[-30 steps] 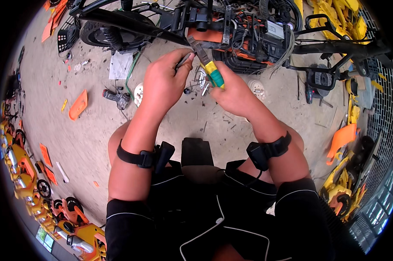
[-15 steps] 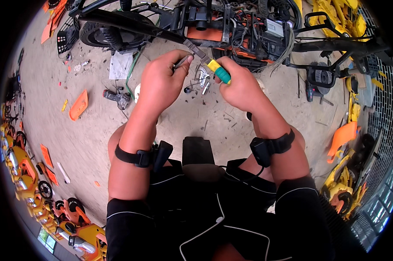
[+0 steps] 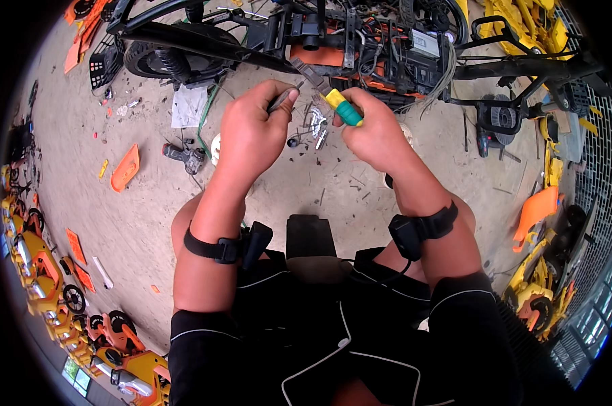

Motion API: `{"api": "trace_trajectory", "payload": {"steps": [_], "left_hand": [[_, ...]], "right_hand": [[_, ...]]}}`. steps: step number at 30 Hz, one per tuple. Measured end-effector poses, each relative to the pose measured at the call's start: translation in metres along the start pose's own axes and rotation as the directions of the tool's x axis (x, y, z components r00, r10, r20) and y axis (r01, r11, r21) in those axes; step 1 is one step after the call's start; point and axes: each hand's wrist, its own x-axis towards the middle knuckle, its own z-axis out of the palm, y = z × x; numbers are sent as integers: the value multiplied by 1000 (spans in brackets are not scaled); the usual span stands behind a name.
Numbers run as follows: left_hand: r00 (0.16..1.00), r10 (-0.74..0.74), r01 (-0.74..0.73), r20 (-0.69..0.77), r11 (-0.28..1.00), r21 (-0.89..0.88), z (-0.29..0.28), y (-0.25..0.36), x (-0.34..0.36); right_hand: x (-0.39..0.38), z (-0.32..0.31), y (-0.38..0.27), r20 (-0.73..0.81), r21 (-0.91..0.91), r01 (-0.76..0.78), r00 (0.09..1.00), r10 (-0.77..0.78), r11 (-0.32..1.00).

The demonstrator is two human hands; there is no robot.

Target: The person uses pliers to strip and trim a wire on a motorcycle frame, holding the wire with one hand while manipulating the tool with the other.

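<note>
My left hand (image 3: 255, 122) is closed around a short dark metal rod (image 3: 279, 101), its thin tip showing past my thumb. Whether the rod is a punch or a chisel cannot be made out. My right hand (image 3: 373, 128) grips the yellow and green handle of what looks like a hammer (image 3: 348, 113). Its grey metal head (image 3: 310, 74) points up and left, just beyond the rod's tip. Both hands are raised over the floor, in front of a stripped black frame (image 3: 231, 49) of an electric scooter or motorbike.
Wires and a battery-like box (image 3: 424, 44) sit in the frame. On the concrete floor lie a cordless drill (image 3: 186, 157), white paper (image 3: 189, 106), bolts (image 3: 317, 122) and an orange panel (image 3: 125, 168). Another power tool (image 3: 485, 139) is at right. Yellow vehicles (image 3: 42, 271) line the left.
The hammer's head has tilted slightly, and its handle has shifted a little right and down. My left hand stays on the rod with hardly any movement.
</note>
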Motion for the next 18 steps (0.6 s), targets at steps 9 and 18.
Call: {"api": "trace_trajectory", "payload": {"steps": [9, 18], "left_hand": [[1000, -27, 26, -7, 1000, -16, -1, 3, -1], [990, -106, 89, -95, 981, -173, -17, -18, 0]], "right_hand": [[9, -8, 4, -117, 81, -52, 991, 61, 995], [16, -66, 20, -257, 174, -3, 965, 49, 985]]}}
